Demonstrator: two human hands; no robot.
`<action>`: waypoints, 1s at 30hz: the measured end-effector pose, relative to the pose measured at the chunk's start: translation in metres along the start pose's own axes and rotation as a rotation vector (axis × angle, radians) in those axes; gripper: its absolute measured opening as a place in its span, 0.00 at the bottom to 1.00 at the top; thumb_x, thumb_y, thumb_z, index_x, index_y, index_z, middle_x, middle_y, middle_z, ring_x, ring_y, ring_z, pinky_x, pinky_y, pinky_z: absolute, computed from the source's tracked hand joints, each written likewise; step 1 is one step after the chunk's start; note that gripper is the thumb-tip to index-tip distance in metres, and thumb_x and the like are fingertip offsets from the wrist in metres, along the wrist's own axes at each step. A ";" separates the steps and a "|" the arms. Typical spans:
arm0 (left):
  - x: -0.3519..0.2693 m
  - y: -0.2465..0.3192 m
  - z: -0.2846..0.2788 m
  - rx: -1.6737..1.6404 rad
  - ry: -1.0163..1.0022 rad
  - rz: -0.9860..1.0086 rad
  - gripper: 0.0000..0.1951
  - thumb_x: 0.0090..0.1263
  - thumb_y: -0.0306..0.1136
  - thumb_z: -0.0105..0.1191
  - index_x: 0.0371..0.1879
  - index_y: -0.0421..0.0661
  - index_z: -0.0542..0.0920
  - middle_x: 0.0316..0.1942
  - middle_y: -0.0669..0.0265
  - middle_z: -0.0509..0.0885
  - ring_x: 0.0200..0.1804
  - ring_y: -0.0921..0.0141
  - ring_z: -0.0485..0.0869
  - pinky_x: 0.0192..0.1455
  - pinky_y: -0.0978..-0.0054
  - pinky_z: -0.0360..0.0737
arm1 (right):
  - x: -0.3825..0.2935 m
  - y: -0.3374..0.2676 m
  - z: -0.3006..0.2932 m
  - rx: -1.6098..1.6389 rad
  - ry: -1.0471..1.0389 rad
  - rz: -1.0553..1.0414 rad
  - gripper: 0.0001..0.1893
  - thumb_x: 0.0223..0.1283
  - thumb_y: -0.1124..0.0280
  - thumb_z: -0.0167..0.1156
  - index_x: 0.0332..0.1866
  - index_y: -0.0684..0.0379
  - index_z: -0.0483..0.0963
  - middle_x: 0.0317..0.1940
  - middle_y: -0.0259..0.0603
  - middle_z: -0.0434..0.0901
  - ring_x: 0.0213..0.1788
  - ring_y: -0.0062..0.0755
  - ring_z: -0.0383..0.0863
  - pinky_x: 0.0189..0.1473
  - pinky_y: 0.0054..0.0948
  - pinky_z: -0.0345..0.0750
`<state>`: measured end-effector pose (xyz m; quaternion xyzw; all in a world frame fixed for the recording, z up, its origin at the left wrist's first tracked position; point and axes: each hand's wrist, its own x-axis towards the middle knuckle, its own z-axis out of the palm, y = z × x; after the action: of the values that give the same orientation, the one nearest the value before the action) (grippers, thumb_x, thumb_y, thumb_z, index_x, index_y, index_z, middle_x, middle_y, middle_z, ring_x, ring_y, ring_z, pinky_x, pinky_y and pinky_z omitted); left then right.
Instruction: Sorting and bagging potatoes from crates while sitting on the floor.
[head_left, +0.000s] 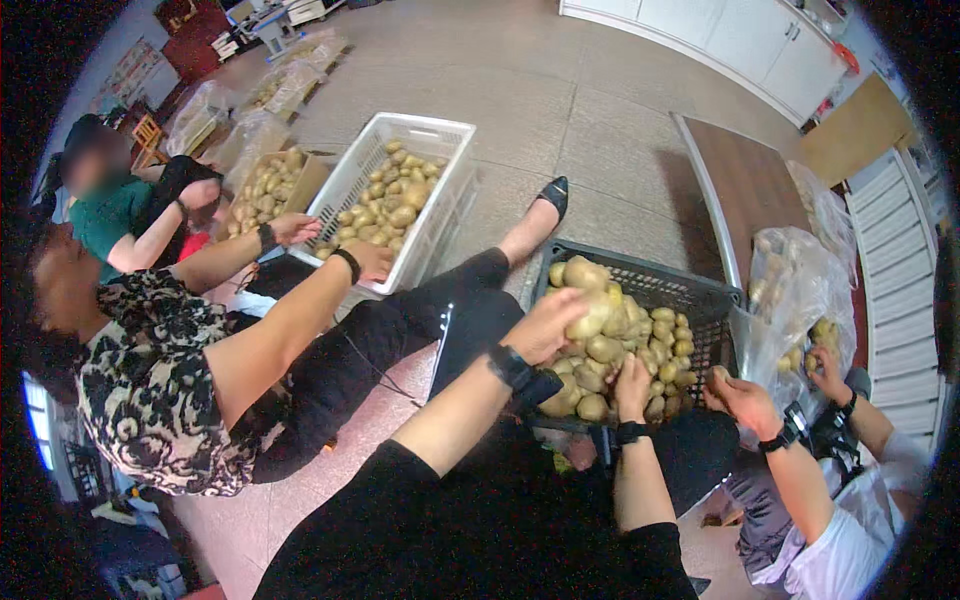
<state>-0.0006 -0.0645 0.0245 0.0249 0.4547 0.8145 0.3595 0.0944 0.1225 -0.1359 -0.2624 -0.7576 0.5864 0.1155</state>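
Note:
A black plastic crate (712, 300) full of potatoes (604, 349) stands before me. Above its left part my left hand (546, 324) grips a large pale potato (590, 313), blurred. My right hand (634, 384) is over the near side of the pile, its fingers against the potatoes; whether it holds one is hidden. Larger potatoes fill the left of the crate and smaller ones lie toward the right.
A co-worker's hands (367, 261) reach over a white plastic crate (461, 139) of potatoes. Another person's hand (750, 405) is at my crate's right edge, beside a clear plastic bag (799, 277). A co-worker's leg (517, 240) stretches between the crates. A cardboard box (311, 176) holds more potatoes.

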 end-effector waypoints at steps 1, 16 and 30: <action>-0.011 0.011 -0.014 -0.193 0.017 0.087 0.15 0.61 0.34 0.43 0.47 0.44 0.66 0.36 0.67 0.75 0.34 0.75 0.75 0.24 0.80 0.71 | -0.009 -0.024 0.002 0.132 -0.071 0.117 0.15 0.59 0.63 0.42 0.23 0.64 0.65 0.14 0.39 0.68 0.15 0.30 0.70 0.19 0.26 0.67; -0.044 0.041 -0.219 -0.721 0.505 0.487 0.16 0.63 0.29 0.41 0.49 0.38 0.62 0.47 0.52 0.68 0.46 0.55 0.70 0.41 0.67 0.74 | -0.006 0.010 0.004 0.074 -0.193 0.177 0.12 0.59 0.63 0.45 0.25 0.60 0.64 0.17 0.35 0.70 0.14 0.22 0.70 0.15 0.19 0.65; -0.027 0.067 -0.214 -0.695 0.610 0.502 0.13 0.60 0.19 0.39 0.43 0.27 0.62 0.47 0.46 0.67 0.50 0.57 0.69 0.54 0.65 0.69 | 0.013 0.067 0.022 -0.176 -0.160 0.045 0.11 0.57 0.67 0.47 0.24 0.63 0.66 0.16 0.35 0.70 0.16 0.22 0.69 0.18 0.21 0.65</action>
<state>-0.0969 -0.2578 -0.0422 -0.2260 0.2218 0.9485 -0.0082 0.0905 0.1234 -0.2079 -0.2410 -0.8067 0.5392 0.0181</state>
